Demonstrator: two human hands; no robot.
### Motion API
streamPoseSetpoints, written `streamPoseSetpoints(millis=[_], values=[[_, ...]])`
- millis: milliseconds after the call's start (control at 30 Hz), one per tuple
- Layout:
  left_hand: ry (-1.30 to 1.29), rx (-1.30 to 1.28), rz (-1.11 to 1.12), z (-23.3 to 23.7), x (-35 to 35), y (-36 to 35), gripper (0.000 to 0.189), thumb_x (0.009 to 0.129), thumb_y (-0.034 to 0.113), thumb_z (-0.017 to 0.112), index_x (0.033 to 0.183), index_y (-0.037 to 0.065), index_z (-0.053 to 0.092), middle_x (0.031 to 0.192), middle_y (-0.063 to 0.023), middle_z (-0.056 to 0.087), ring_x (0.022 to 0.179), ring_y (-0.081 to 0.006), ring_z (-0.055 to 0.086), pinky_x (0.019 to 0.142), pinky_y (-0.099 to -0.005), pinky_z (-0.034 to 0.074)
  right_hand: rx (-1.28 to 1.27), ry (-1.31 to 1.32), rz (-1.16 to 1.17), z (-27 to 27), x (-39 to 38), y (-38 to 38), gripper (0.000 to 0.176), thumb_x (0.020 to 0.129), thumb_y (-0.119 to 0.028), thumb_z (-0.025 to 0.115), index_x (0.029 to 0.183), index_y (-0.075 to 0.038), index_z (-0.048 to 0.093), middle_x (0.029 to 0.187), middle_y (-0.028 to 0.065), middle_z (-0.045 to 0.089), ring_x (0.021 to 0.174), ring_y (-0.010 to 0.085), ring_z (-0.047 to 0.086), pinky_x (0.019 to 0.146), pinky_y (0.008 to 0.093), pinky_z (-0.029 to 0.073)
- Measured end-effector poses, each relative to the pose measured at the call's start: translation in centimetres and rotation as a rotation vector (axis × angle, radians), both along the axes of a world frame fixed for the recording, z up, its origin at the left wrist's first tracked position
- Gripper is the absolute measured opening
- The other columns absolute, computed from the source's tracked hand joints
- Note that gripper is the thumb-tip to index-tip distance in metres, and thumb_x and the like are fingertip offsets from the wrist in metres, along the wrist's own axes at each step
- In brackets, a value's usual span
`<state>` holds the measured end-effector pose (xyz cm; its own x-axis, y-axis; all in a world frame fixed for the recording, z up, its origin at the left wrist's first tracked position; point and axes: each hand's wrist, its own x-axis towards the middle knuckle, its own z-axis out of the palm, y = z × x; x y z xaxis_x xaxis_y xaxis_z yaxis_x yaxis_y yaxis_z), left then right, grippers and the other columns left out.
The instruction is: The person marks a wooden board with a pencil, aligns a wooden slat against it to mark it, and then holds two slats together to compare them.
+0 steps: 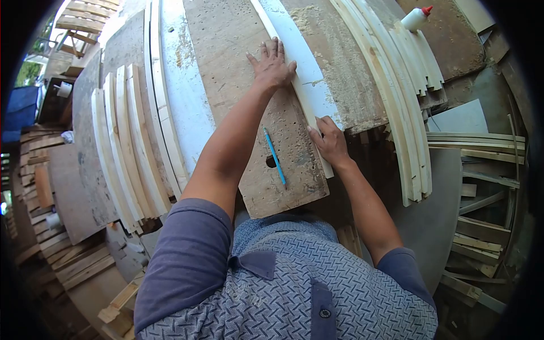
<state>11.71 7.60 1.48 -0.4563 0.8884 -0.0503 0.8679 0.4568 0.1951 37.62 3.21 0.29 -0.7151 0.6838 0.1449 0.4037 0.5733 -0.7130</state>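
A long, narrow pale wood strip (304,102) runs along the right edge of a worn brown board (226,62). My left hand (272,68) lies with spread fingers on the board and the strip's edge. Nearer my body, my right hand (330,139) is at the strip's right side, its thumb and fingers closed around the edge. A blue pencil (273,153) lies on the board across a dark hole (271,162). White panels (184,73) flank the board on both sides.
Pale wood strips (133,141) stand in a row at the left, with more strips (396,107) at the right. A white glue bottle with a red cap (415,19) lies at the upper right. Stacked wood offcuts (481,232) fill the right side.
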Motion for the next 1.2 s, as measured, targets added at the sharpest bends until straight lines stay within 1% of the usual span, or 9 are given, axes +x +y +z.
streamPoseSetpoints(millis=[167,233,500,933,1200], values=[[0.032,-0.005,-0.013,-0.1,-1.6,1.1,0.080,0.096,0.055,0.036,0.157,0.010,0.013,0.165,-0.0049,0.006,0.152,-0.0331,0.004,0.113,-0.0708,0.002,0.032,0.028,-0.025,-0.6,-1.5,0.8,0.037,0.093,-0.028,0.060,0.113,0.003,0.063,0.102,0.0190,0.061,0.090,0.0404,0.063,0.076,0.0453,0.052],[0.039,-0.009,-0.018,0.0,-2.1,1.4,0.080,0.096,0.055,0.036,0.157,0.010,0.013,0.165,-0.0048,0.006,0.152,-0.0329,0.003,0.113,-0.0706,0.002,0.088,0.037,-0.056,-0.8,-2.1,0.9,0.037,0.094,-0.028,0.060,0.112,0.003,0.063,0.103,0.0190,0.061,0.088,0.0411,0.064,0.076,0.0465,0.052],[0.055,-0.052,0.003,0.5,-3.8,2.8,0.080,0.096,0.056,0.034,0.158,0.012,0.011,0.166,-0.0038,0.004,0.152,-0.0308,0.003,0.114,-0.0690,-0.002,0.096,0.015,-0.078,-0.8,-4.0,2.0,0.037,0.094,-0.029,0.059,0.113,0.002,0.064,0.104,0.0186,0.061,0.086,0.0413,0.065,0.076,0.0472,0.053],[0.058,-0.037,0.000,0.0,-5.1,3.9,0.080,0.096,0.057,0.034,0.158,0.013,0.010,0.166,-0.0024,0.003,0.152,-0.0298,0.002,0.114,-0.0693,-0.002,0.123,0.026,-0.090,-1.0,-5.1,2.7,0.037,0.092,-0.028,0.061,0.111,0.004,0.064,0.105,0.0193,0.062,0.084,0.0422,0.065,0.074,0.0475,0.054],[0.057,-0.043,0.002,0.0,-5.4,4.1,0.079,0.096,0.057,0.033,0.158,0.013,0.011,0.166,-0.0024,0.003,0.152,-0.0310,0.003,0.114,-0.0702,0.001,0.122,0.015,-0.092,-1.1,-5.4,2.9,0.037,0.092,-0.028,0.061,0.112,0.003,0.064,0.105,0.0191,0.062,0.084,0.0416,0.066,0.075,0.0477,0.054]])
